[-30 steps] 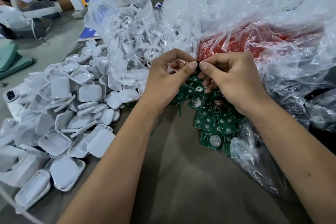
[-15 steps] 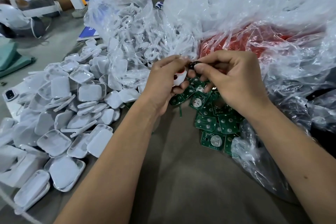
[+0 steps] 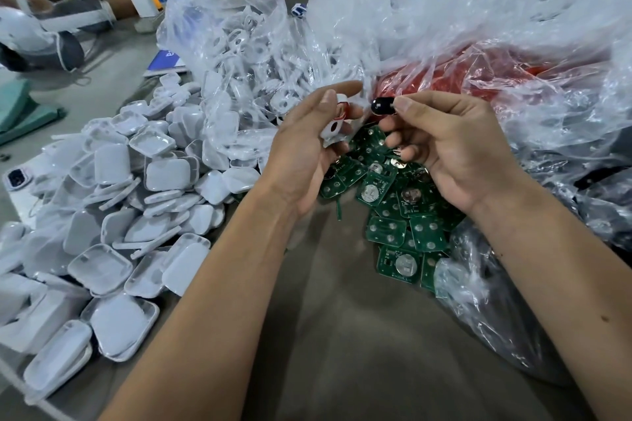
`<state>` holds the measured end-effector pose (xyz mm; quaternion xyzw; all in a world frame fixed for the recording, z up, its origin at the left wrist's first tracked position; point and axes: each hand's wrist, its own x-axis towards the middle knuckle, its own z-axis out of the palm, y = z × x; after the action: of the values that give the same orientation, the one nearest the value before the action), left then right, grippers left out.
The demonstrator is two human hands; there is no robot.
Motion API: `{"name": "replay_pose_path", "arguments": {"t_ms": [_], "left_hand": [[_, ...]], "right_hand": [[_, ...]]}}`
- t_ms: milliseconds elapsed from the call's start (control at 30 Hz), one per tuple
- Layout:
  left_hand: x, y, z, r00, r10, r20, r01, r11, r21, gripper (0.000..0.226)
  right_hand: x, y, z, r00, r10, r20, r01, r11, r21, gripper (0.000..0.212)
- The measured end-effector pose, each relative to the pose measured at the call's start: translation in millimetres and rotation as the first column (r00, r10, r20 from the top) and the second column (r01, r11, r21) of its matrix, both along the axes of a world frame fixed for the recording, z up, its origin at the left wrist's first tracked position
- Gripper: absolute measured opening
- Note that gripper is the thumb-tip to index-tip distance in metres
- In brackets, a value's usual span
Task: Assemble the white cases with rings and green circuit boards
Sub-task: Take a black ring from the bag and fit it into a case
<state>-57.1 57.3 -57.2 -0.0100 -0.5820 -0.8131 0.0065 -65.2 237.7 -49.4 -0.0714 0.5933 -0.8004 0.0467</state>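
Dozens of white cases (image 3: 113,215) heap at left; green circuit boards (image 3: 400,225) pile below both hands, plastic bags (image 3: 478,27) crowding behind. Left hand (image 3: 304,150) grips one white case part (image 3: 333,128); right hand (image 3: 455,150) pinches one black piece (image 3: 382,105).

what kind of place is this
Most likely a small electronics assembly bench. A heap of white cases covers the table, loose green circuit boards lie piled beside it, and clear plastic bags of bulk parts sit behind the person's hands.
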Motion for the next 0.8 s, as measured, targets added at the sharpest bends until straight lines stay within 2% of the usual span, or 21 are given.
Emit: {"name": "replay_pose_path", "arguments": {"t_ms": [67, 167, 267, 333, 467, 600, 700, 800], "left_hand": [[0.9, 0.5, -1.0, 0.999, 0.032, -0.031, -0.034, 0.997, -0.074, 0.025], [2.5, 3.4, -5.5, 0.986, 0.100, -0.134, -0.134, 0.953, -0.273, 0.027], [3.4, 5.1, -8.1, 0.981, 0.094, -0.168, -0.151, 0.915, -0.374, 0.030], [3.5, 5.3, -9.1, 0.981, 0.086, -0.174, -0.152, 0.898, -0.413, 0.033], [1.8, 7.6, -9.8, 0.989, 0.048, -0.143, -0.099, 0.919, -0.382, 0.038], [0.5, 11.3, -11.5, 0.990, 0.025, -0.138, -0.074, 0.930, -0.361, 0.046], [1.5, 13.6, -13.4, 0.988, 0.024, -0.156, -0.082, 0.922, -0.380, 0.043], [0.5, 14.6, -12.9, 0.986, 0.054, -0.155, -0.109, 0.921, -0.374, 0.036]], "right_hand": [[0.1, 0.2, 0.6, 1.000, 0.011, 0.010, -0.010, 1.000, -0.015, 0.007], [1.4, -1.8, -0.2, 1.000, 0.004, 0.007, -0.004, 1.000, 0.005, 0.009], [1.9, -3.8, -2.4, 0.999, -0.039, -0.016, 0.039, 0.999, 0.024, 0.027], [1.7, -3.8, -2.5, 0.998, -0.061, -0.035, 0.062, 0.997, 0.036, 0.030], [-1.2, -0.6, -3.4, 0.996, -0.055, -0.064, 0.058, 0.997, 0.043, 0.030], [-1.9, -1.5, -7.2, 0.996, -0.024, -0.086, 0.027, 0.999, 0.036, 0.018], [-2.6, -3.2, -10.1, 0.989, -0.083, -0.125, 0.095, 0.991, 0.091, 0.024], [-3.6, -5.1, -12.3, 0.977, -0.104, -0.187, 0.129, 0.984, 0.126, 0.014]]}}
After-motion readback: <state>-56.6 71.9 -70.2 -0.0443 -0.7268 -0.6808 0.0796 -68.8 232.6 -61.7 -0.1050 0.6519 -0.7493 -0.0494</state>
